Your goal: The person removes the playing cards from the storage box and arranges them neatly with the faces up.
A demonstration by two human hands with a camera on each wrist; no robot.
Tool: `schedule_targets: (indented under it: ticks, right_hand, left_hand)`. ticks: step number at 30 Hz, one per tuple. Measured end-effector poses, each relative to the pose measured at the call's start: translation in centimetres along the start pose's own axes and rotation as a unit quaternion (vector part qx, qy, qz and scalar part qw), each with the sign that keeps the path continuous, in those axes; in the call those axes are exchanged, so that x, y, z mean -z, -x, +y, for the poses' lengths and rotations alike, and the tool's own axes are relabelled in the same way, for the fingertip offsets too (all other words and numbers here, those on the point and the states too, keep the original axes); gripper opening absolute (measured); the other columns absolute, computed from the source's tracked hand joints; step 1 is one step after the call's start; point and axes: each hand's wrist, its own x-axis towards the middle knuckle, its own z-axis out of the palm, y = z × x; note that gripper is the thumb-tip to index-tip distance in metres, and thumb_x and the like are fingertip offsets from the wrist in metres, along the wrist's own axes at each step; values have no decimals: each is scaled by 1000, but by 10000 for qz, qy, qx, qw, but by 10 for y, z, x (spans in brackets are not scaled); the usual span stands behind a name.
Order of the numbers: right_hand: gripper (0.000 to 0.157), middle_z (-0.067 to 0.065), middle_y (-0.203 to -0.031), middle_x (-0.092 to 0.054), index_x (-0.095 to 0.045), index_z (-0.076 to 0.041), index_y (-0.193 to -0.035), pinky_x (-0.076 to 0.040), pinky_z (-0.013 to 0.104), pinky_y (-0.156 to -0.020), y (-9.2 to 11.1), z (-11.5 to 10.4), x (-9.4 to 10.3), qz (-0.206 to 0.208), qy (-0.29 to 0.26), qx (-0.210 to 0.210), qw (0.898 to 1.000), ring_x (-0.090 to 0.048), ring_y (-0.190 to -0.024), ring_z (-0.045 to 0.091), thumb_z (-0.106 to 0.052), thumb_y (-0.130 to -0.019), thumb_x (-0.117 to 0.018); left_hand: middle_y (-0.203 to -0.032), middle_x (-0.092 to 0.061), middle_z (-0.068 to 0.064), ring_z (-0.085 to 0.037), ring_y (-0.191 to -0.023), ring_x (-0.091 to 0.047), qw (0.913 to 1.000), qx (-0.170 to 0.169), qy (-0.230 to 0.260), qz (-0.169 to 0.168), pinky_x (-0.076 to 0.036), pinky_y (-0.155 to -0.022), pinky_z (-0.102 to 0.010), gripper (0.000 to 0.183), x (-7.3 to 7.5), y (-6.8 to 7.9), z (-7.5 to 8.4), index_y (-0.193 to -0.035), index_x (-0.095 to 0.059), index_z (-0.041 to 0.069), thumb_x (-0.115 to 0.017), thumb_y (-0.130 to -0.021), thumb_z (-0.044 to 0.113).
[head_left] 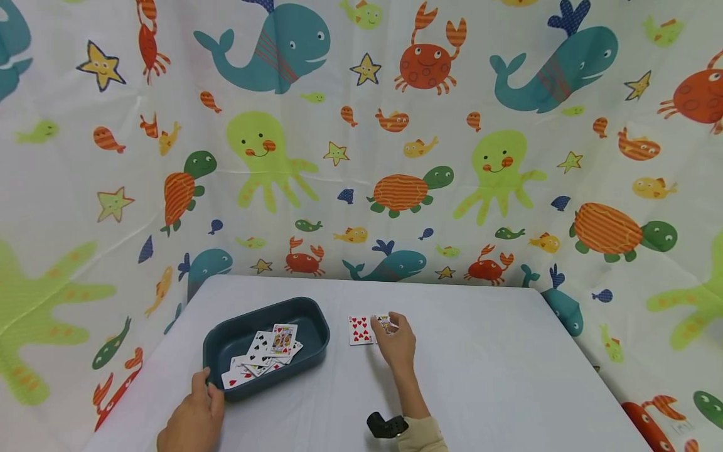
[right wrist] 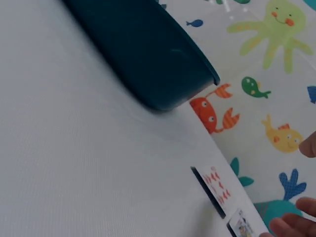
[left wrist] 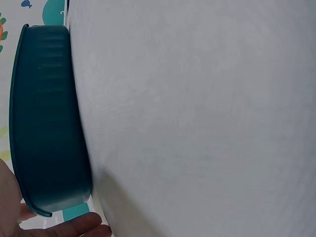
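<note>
A dark teal plastic tub (head_left: pixel 265 376) stands on the left of the table, with several loose playing cards (head_left: pixel 260 349) lying face up inside. My left hand (head_left: pixel 194 414) holds the tub's near left corner, its thumb and fingers about the corner. To the right of the tub a red heart card (head_left: pixel 360 331) lies face up, a dark edge along its side in the right wrist view. Beside it is a picture card (head_left: pixel 384 321), partly hidden by my right hand (head_left: pixel 396 342). In the right wrist view this hand's thumb and fingers (right wrist: pixel 291 226) are spread apart with nothing visible between them.
A white cloth (head_left: pixel 497 364) covers the table. Behind it hangs a curtain (head_left: pixel 350 182) printed with sea animals. A black band with a small device (head_left: pixel 386 425) sits on the right wrist, next to a beige sleeve (head_left: pixel 422 434).
</note>
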Motion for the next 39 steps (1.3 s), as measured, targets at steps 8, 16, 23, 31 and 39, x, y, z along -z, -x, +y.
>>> schedule_targets:
  ticks: [8, 16, 23, 31, 39]
  right_hand:
    - [58, 13, -126, -68, -64, -5, -131, -54, 44, -92, 7, -8, -3, -498, -922, -291, 9941, -64, -113, 28, -47, -92, -73]
    - [60, 15, -130, -65, -56, -1, -140, -53, 42, -99, 21, -20, -10, -1260, -2113, -664, 9670, -64, -118, 32, -44, -99, -65]
    - [55, 17, -135, -63, -52, -1, -142, -53, 36, -99, 28, -28, -21, -1726, -2744, -757, 9430, -67, -115, 23, -38, -102, -61]
    - [54, 13, -138, -61, -54, -3, -141, -53, 33, -99, 38, -37, -39, -2191, -2961, -744, 9267, -61, -126, 35, -40, -102, -60]
    - [54, 16, -135, -62, -52, -1, -142, -53, 35, -98, 47, -52, -55, -2481, -3168, -726, 9126, -61, -125, 35, -36, -102, -62]
  left_hand:
    - [-91, -67, -27, -38, -75, -66, 10000, -69, 27, -49, -52, -72, -62, 45, 0, -1, -3, -141, -32, 0, -42, -104, 25]
    - [-95, -67, -28, -38, -76, -67, 10000, 11, -2, -3, -52, -74, -62, 45, -1, 0, -2, -141, -34, 1, -43, -104, 25]
    - [-98, -67, -30, -39, -78, -66, 10000, -35, -38, -18, -53, -73, -62, 45, -2, 0, -1, -141, -34, 1, -44, -104, 26]
    - [-97, -67, -29, -37, -75, -66, 9999, -102, -36, 27, -54, -73, -62, 46, -2, 1, 0, -141, -34, 0, -45, -104, 25]
    - [-100, -66, -31, -37, -75, -65, 9999, -118, -9, 50, -53, -73, -61, 45, 1, 2, 0, -140, -33, -1, -44, -104, 24]
